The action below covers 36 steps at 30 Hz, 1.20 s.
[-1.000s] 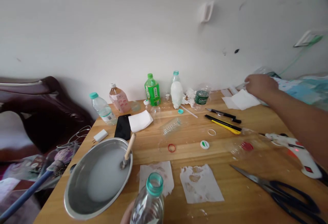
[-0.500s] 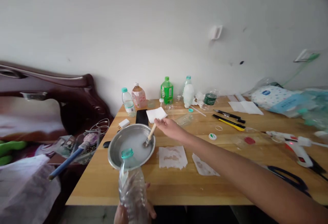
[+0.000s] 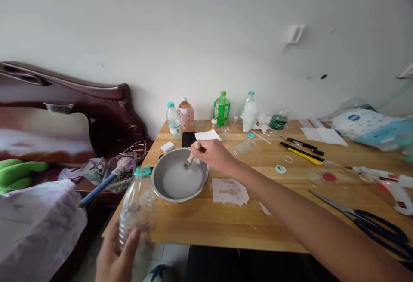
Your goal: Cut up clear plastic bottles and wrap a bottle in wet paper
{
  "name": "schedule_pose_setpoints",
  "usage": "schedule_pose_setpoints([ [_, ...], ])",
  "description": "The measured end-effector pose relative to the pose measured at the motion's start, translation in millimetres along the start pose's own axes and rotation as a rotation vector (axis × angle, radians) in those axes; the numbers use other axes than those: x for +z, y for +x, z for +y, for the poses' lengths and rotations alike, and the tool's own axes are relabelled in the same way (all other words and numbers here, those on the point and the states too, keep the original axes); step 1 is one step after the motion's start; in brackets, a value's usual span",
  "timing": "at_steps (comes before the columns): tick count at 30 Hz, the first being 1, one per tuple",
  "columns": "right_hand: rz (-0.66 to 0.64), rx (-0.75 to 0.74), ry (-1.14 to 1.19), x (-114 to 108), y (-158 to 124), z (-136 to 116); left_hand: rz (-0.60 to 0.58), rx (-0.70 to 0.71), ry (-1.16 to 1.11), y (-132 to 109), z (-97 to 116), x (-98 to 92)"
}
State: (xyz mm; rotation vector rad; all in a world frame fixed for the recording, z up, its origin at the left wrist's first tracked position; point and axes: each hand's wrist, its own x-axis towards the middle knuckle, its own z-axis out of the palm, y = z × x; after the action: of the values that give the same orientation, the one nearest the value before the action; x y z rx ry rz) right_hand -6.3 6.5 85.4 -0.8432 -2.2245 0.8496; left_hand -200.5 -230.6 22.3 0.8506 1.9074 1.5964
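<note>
My left hand is wrapped round a clear ribbed plastic bottle with a teal top. It holds the bottle tilted slightly, off the table's front left edge. My right hand grips the wooden handle of a small brush at the right rim of a steel basin. The brush's tip is down in the basin, at the edge of a cloudy white liquid. Just behind my right hand lies a white sheet of paper. A damp, ragged-edged piece of paper lies flat to the right of the basin.
Several bottles stand along the wall, among them a green bottle and one wrapped in white. On the right are scissors, a yellow cutter and a glue gun. A blue-handled mop leans at the left.
The view has turned left. My left hand has carried the bottle leftward, away from the basin's front. My right hand has come down nearer the basin with the brush.
</note>
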Motion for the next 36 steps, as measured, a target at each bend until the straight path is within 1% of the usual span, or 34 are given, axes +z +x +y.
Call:
schedule_pose_setpoints([
  [2,-0.049,0.008,0.008,3.6,-2.0,4.0,0.157,0.111,0.237,19.5,13.5,-6.8],
  [3,-0.067,0.015,0.012,5.4,-3.4,5.4,0.187,0.159,0.293,31.6,19.7,-7.2],
  [5,-0.06,0.03,0.016,7.5,-7.0,6.1,0.153,0.26,0.312,59.8,29.1,-1.1],
  [8,0.031,0.048,0.018,8.4,-14.7,3.5,0.079,0.454,0.266,108.5,37.0,21.6],
  [10,0.061,0.049,0.016,9.8,-21.3,0.6,-0.027,0.549,0.308,140.4,42.4,41.7],
  [12,0.022,0.04,0.017,12.0,-28.2,-2.7,-0.185,0.606,0.374,167.8,50.0,62.4],
  [14,-0.026,0.027,0.02,13.3,-34.4,-5.9,-0.328,0.642,0.401,188.8,58.2,80.7],
  [16,0.015,0.019,0.025,12.8,-39.7,-8.1,-0.441,0.684,0.399,203.2,63.1,93.6],
  [18,0.101,0.029,0.044,11.9,-44.7,-7.9,-0.48,0.719,0.406,212.1,61.1,99.2],
  [20,0.126,0.03,0.071,13.0,-49.4,-4.4,-0.446,0.702,0.42,217.3,52.7,97.8],
  [22,0.064,0.005,0.082,16.7,-53.2,1.0,-0.401,0.615,0.406,220.3,42.1,92.1],
  [24,0.012,-0.023,0.095,21.1,-56.0,5.9,-0.383,0.544,0.372,221.3,34.8,86.1],
  [26,-0.002,-0.016,0.124,23.6,-58.6,8.3,-0.357,0.503,0.328,220.1,33.1,82.9],
  [28,0.003,-0.019,0.145,23.0,-61.7,8.4,-0.335,0.496,0.32,217.8,35.5,82.7],
  [30,0.019,-0.059,0.15,20.2,-65.1,7.2,-0.33,0.52,0.344,215.8,38.9,83.3],
  [32,0.058,-0.103,0.171,16.9,-68.3,5.7,-0.322,0.575,0.372,214.9,41.2,82.3],
  [34,0.093,-0.116,0.197,15.0,-70.9,4.9,-0.325,0.661,0.416,215.3,42.0,79.2],
  [36,0.118,-0.133,0.21,15.0,-73.1,5.7,-0.358,0.764,0.457,216.6,41.7,74.8],
])
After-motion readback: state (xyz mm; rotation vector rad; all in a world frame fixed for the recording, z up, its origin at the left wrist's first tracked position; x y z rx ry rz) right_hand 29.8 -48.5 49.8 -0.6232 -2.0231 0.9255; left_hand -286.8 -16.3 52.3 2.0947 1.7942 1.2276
